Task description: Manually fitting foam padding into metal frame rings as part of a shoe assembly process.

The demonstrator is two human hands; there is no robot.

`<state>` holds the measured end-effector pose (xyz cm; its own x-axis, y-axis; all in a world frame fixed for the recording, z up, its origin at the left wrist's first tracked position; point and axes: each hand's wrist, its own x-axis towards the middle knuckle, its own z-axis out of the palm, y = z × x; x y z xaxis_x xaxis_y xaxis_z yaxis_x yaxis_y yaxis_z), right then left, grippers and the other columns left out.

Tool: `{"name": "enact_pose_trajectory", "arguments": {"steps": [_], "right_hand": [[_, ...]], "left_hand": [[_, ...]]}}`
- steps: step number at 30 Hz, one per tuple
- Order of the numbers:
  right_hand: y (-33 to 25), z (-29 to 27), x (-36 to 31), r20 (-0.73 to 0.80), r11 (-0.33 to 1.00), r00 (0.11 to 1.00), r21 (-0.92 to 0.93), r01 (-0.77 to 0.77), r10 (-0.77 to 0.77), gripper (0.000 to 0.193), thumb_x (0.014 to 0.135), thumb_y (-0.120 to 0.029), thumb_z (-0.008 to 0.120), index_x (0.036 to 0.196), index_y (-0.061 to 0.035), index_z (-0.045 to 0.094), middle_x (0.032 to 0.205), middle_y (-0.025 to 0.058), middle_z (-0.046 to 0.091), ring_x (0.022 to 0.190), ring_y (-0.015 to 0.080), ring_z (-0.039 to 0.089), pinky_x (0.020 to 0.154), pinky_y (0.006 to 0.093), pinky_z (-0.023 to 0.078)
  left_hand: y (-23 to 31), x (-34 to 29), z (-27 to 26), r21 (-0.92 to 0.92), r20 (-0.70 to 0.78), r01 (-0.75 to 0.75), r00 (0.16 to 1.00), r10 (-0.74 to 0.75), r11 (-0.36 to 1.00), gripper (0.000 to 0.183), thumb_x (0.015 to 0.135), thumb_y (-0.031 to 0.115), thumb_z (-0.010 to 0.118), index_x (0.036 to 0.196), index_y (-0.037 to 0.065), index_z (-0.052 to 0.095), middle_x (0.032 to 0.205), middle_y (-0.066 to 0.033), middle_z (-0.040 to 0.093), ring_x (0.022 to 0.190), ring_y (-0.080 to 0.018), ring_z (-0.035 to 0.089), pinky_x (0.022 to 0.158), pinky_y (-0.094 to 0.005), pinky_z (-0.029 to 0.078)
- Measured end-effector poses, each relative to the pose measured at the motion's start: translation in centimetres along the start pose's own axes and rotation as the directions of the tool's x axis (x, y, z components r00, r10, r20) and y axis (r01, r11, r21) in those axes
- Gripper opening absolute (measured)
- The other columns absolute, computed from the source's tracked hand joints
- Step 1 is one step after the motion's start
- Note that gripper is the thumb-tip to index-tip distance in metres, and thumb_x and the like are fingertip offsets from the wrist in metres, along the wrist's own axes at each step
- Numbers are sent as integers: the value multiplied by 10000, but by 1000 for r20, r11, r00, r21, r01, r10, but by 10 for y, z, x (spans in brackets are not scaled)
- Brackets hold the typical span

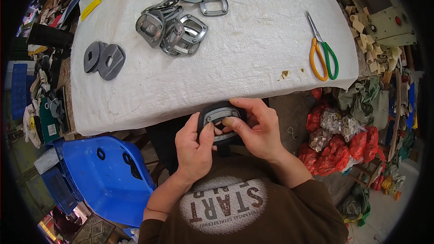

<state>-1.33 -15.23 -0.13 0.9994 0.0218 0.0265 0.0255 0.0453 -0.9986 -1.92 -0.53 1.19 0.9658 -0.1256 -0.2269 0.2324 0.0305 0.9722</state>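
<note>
Just in front of the table's near edge, a silvery rounded metal frame like a buckle (220, 114), with a dark rim behind it, is held between both hands. My left hand (194, 148) grips its left side, the thumb pressed on the lower left corner. On the other side my right hand (261, 130) has its index finger along the dark upper edge and its thumb at the opening. Fingertips show through the hole. A pile of similar metal frames (192, 29) lies on the table, and dark grey pads with cut-out centres (112, 62) rest to the left.
Scissors with orange and green handles (323, 58) lie on the white-covered table (253, 58), at the right. A yellow strip (91, 8) is at the far left. Below left stands a blue tub (108, 180) with a few black pieces; red plastic bags (332, 153) are heaped at the right.
</note>
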Motion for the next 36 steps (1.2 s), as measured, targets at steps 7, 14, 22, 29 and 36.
{"name": "enact_pose_trajectory", "arguments": {"steps": [7,14,22,29,36], "right_hand": [[1,4,-2,-48,999,998,-21,-41,40,281,790,12,634,1041,48,513,825,130,639,685,141,643,580,234,522],[4,4,5,-50,930,965,285,-234,258,317,778,3,643,1048,46,481,820,130,615,692,131,612,560,238,513],[7,-7,6,130,813,939,470,-342,319,479,763,5,648,1180,31,415,915,129,591,781,147,597,664,256,510],[-1,-2,3,90,974,978,112,-199,189,460,777,12,638,1191,27,437,945,103,595,816,126,597,723,252,497],[-1,-2,2,92,984,980,15,-177,175,411,770,32,638,1147,32,476,951,87,583,813,105,586,712,235,497]], "left_hand": [[-1,-1,2,112,-32,-39,999,43,993,155,899,111,458,915,-16,545,692,-47,576,542,-47,505,450,-192,414],[-7,-1,5,275,-10,-194,979,204,942,171,921,126,444,913,-17,537,741,-16,566,614,-43,490,514,-181,415],[2,0,8,131,-108,-34,993,49,991,133,881,74,484,878,-42,549,690,-69,581,600,-83,551,506,-224,459],[-3,1,4,172,-33,-120,991,128,978,147,886,69,483,919,-43,572,701,-61,581,595,-78,549,507,-214,468],[-3,1,4,178,-37,-128,990,136,976,144,888,66,481,902,-40,578,698,-62,581,612,-80,549,539,-220,455]]}}
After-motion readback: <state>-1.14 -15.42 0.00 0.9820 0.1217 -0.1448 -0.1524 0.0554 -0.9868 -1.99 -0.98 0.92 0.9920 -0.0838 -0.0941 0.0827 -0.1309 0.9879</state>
